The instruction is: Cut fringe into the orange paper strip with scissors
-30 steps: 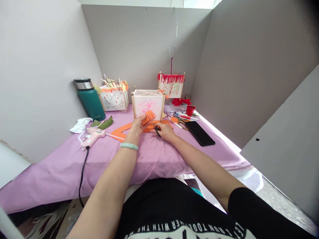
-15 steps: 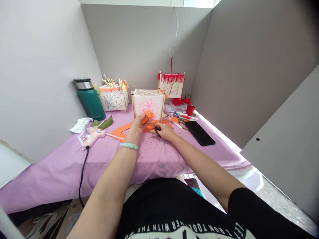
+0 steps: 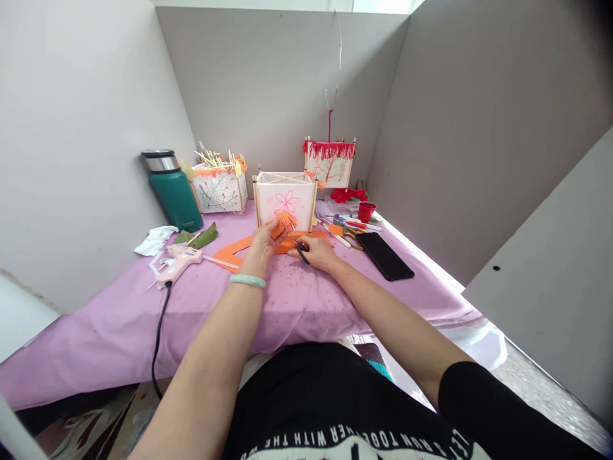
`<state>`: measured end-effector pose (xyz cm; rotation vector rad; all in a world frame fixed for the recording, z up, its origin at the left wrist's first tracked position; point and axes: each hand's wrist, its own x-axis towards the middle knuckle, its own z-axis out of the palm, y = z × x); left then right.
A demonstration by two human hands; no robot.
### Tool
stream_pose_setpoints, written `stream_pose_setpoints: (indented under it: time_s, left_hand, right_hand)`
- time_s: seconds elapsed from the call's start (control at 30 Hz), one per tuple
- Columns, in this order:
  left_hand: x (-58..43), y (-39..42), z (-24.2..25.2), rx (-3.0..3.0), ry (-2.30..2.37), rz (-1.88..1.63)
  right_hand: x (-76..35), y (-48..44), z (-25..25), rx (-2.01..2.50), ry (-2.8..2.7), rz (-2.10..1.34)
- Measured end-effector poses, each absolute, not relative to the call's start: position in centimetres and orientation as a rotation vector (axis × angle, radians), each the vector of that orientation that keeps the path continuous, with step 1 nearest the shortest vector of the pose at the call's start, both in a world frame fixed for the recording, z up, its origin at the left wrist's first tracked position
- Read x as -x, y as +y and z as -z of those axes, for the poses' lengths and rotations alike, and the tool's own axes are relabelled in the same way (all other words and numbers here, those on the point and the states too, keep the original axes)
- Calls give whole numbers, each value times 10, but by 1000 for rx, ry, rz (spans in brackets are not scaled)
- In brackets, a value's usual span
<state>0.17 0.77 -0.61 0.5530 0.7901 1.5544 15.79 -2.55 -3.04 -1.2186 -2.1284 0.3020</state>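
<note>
My left hand (image 3: pixel 265 241) pinches a piece of orange paper (image 3: pixel 287 221) whose edge is cut into a fringe. In my right hand (image 3: pixel 320 253) are scissors (image 3: pixel 303 253) with black handles, their blades pointing up at the fringed paper. Whether the blades are apart I cannot make out. Under and beside both hands lie orange paper strips (image 3: pixel 233 248) on the table. Just behind the hands stands a white lantern (image 3: pixel 287 191) with wooden corner sticks and a pink flower drawn on its front.
A pink glue gun (image 3: pixel 178 265) with a black cord lies left, near a teal bottle (image 3: pixel 175 199) and a stick-filled lantern (image 3: pixel 218 193). To the right are a black phone (image 3: pixel 385 256), markers (image 3: pixel 363 225) and a red cup (image 3: pixel 366 211). A red-fringed lantern (image 3: pixel 329 167) hangs behind.
Hardly anything differs. Both hands keep their places, with the orange paper and the scissors shifted only very slightly.
</note>
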Motion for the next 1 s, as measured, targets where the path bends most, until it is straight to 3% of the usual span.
stream_pose_setpoints:
  time_s: [1.0]
  left_hand:
    - [-2,8,6,-562,793,-1548]
  right_hand:
    - [-157,-23,32,1226,-2140,-252]
